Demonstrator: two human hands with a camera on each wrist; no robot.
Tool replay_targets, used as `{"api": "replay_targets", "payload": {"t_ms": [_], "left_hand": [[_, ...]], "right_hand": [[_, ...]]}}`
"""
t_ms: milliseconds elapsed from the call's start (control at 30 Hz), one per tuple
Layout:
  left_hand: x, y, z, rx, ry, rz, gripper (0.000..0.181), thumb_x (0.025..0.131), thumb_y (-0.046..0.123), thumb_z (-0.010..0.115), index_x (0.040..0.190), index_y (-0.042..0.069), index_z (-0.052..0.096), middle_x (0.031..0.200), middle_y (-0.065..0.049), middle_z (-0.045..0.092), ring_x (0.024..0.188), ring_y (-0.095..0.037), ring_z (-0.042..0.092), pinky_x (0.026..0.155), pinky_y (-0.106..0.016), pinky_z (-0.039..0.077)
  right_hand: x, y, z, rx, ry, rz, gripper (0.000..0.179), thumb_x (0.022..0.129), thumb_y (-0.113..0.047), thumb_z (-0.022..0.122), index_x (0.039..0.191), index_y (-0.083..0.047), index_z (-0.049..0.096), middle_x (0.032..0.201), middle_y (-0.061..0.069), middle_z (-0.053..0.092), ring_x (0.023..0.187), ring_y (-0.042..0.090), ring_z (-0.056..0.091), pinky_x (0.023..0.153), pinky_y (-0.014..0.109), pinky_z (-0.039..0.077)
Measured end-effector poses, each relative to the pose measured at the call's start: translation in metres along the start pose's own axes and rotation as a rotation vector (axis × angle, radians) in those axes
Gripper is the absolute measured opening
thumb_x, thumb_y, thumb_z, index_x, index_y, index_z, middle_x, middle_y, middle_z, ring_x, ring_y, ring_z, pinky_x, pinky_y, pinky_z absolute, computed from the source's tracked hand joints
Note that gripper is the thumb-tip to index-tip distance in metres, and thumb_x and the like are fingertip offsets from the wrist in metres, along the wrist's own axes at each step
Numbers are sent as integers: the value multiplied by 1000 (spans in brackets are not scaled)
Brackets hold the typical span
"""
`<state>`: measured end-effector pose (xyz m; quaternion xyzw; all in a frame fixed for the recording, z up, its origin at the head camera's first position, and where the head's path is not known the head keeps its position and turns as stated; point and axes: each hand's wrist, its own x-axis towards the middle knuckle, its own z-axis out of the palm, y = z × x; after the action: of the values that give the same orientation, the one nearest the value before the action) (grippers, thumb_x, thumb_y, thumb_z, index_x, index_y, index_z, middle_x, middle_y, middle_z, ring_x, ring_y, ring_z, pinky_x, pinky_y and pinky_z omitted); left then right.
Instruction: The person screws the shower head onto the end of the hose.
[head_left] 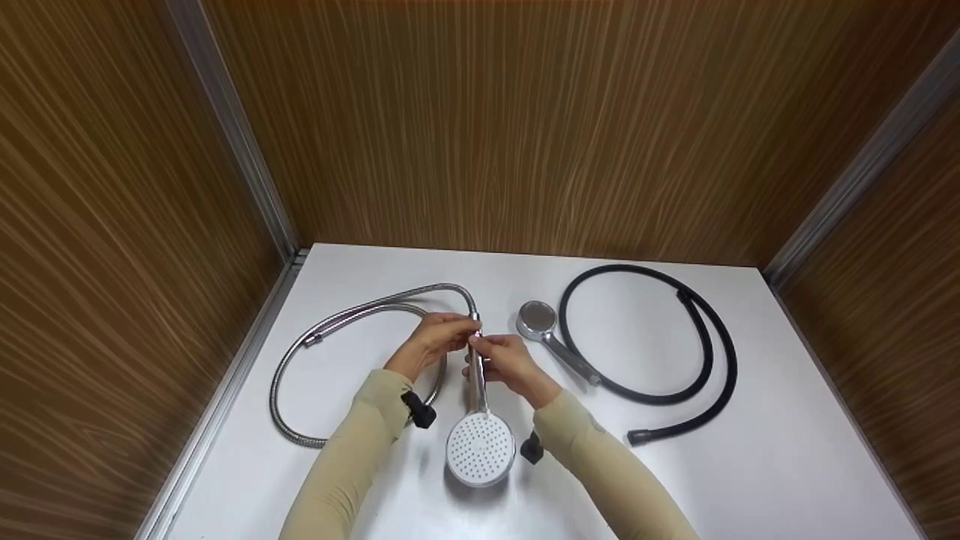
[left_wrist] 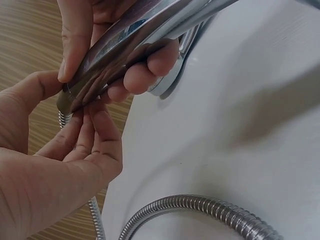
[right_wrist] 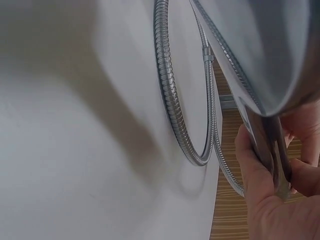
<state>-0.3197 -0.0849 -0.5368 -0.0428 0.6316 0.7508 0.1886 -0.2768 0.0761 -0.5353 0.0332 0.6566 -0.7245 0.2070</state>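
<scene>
Shower head point(head_left: 481, 448) lower centre, face up | left hand point(head_left: 439, 339): grip pinching handle point(head_left: 478, 391) end by metal hose point(right_wrist: 170, 89), likely for control at that joint | right hand point(head_left: 514, 364): grip curled round handle, presumably steadying | second head point(head_left: 538, 321), black hose point(head_left: 730, 366) right of centre

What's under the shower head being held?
Fingers of the right hand curl under its handle, and the white table shows around its disc. What lies directly beneath the disc is covered and can't be seen.
</scene>
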Motion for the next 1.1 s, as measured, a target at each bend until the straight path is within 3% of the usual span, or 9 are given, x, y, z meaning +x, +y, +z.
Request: {"api": "replay_targets", "payload": {"t_ms": [133,367,800,967,1100], "left_hand": [[0,0,1,15,5,-8,6,91,12,81,92,10,76,74,5,72,69,-6,66,70,-22,51],[3,0,3,23,2,-7,7,89,11,82,90,12,75,73,5,71,68,-6,66,68,-21,52],[0,-11,-4,28,27,-14,6,89,11,82,93,8,78,75,6,73,71,-6,67,72,-22,53],[0,-9,-3,12,32,-7,2,90,9,80,88,9,79,72,6,73,69,-5,67,70,-21,52],[-1,-9,-3,-4,31,-15,11,90,6,78,81,12,77,70,7,72,67,-6,66,69,-21,52]], "right_hand": [[0,0,-2,-7,2,-3,40,107,-17,59,127,18,57,77,3,66,66,19,73,68,34,65],[0,1,-5,-1,7,-16,26,107,-16,59,112,9,65,77,4,70,66,21,75,69,36,66],[2,9,0,-1,-13,11,20,107,-17,61,104,2,66,76,3,68,66,21,74,68,35,65],[3,8,0,2,3,7,20,106,-17,62,103,2,68,77,3,65,67,22,75,70,38,66],[2,8,-1,2,-4,11,21,106,-17,61,105,3,67,76,4,66,67,22,74,70,37,66]]}}
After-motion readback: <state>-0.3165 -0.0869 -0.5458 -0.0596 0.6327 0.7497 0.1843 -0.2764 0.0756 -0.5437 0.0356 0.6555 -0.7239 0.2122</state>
